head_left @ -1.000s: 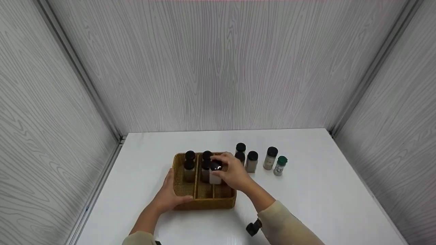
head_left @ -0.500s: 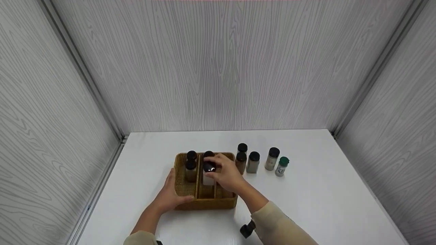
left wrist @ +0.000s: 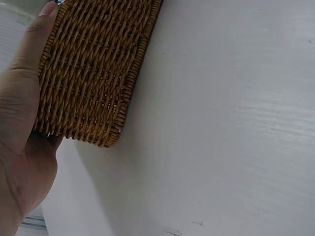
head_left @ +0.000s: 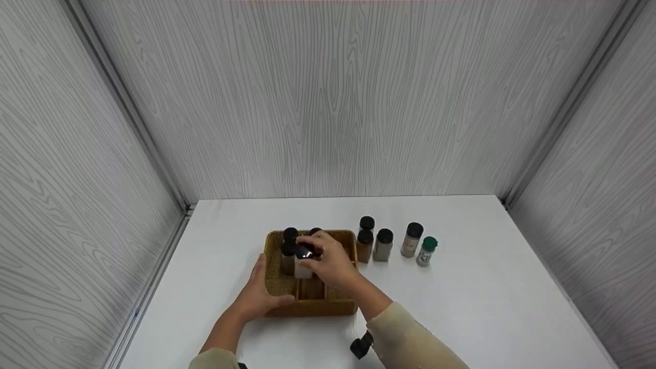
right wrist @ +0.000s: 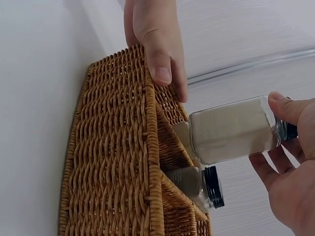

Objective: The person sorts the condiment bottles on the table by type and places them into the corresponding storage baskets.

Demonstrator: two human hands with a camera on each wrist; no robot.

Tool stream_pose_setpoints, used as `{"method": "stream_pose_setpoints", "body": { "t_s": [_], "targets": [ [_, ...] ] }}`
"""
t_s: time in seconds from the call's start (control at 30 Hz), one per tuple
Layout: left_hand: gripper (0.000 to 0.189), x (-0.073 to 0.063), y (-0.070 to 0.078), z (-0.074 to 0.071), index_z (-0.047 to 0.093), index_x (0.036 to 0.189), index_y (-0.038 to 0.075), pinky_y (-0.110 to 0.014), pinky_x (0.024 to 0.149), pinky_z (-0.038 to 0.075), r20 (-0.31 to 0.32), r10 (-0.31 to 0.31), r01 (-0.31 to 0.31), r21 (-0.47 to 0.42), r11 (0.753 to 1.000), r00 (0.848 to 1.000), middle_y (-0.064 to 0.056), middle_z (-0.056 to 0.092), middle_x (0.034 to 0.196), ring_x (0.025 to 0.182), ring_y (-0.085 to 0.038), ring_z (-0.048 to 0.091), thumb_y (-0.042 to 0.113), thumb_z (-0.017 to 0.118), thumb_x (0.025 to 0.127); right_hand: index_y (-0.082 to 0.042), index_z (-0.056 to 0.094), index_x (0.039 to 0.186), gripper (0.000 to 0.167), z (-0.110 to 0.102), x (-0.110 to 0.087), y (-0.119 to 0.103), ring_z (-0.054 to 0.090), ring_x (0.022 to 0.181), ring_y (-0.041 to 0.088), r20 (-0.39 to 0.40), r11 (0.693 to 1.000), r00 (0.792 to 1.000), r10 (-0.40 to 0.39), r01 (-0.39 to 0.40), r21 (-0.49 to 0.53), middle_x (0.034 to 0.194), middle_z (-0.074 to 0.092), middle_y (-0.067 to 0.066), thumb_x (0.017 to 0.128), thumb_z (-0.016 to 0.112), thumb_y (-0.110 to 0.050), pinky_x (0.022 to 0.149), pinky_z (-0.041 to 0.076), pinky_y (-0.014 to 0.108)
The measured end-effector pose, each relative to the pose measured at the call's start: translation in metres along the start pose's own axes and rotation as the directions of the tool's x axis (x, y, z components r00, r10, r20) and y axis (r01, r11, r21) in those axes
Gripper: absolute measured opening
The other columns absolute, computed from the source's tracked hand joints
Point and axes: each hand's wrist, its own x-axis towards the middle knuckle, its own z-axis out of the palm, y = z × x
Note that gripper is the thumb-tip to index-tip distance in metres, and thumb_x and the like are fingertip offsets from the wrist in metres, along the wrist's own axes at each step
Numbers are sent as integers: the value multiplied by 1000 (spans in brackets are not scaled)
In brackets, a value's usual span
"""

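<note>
My right hand (head_left: pixel 330 261) pinches a clear spice jar (head_left: pixel 303 271) of pale powder by its black cap, over the wicker basket (head_left: pixel 312 309). Seen from the right wrist, the held jar (right wrist: pixel 231 130) is clear of the basket floor, its base close to the rim. My left hand (head_left: pixel 262 296) grips the basket's front left corner, thumb on the front rim and fingers along the side. Black-capped jars (head_left: pixel 288 264) stand in the left compartment. Another black cap (head_left: pixel 315 232) shows in the middle one, partly hidden by my right hand.
Right of the basket stand a reddish-brown jar (head_left: pixel 364 251), another behind it, and a grey jar (head_left: pixel 383 248). Farther right are a round black-capped shaker (head_left: pixel 411 243) and a green-capped one (head_left: pixel 426 253). Wood-grain panels (head_left: pixel 328 102) enclose the white table (head_left: pixel 461 307).
My right hand has carried the pale jar leftward, from the right side of the basket across the middle compartment toward the left one. The left hand keeps its hold on the basket.
</note>
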Motion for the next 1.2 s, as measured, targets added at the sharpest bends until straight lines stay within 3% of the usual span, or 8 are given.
{"method": "stream_pose_setpoints", "body": {
  "t_s": [0.2,0.43,0.63,0.9,1.2],
  "targets": [
    [150,0,0,-1,-10,175,16,-68,130,32,-8,3,-3,-11,1000,1000,-18,-5,185,168,-50,16,61,95,77,-22,71,145,52,10,8,-2,69,125,27,10,1000,1000,-3,3,12,131,67,4,96,85,-15,101,62,34],
    [150,-1,0,2,-10,176,18,-67,130,33,-20,32,-33,-42,999,999,-17,-2,185,168,-48,20,57,96,77,-22,71,144,50,23,12,2,67,123,18,31,998,998,-47,48,-31,130,68,1,96,85,-16,105,60,32],
    [152,-1,-1,2,-10,176,21,-67,128,36,-32,41,-42,-37,998,999,-17,2,185,166,-48,25,56,98,75,-21,71,144,51,33,13,5,68,123,18,33,998,998,-56,57,-33,131,69,2,95,85,-15,106,59,34],
    [153,-1,-2,1,-12,175,18,-69,127,36,-13,24,-25,-33,999,1000,-17,-2,185,166,-51,24,60,96,75,-24,71,143,51,45,10,18,68,123,19,35,1000,999,-4,5,-27,132,69,1,95,86,-20,105,60,33],
    [154,-1,-2,1,-12,175,19,-67,129,35,-20,31,-32,-41,999,999,-16,-3,185,167,-48,22,61,96,74,-20,70,139,47,53,11,26,65,136,21,24,999,999,36,-36,7,143,69,1,95,86,-16,113,58,41]
  ]
}}
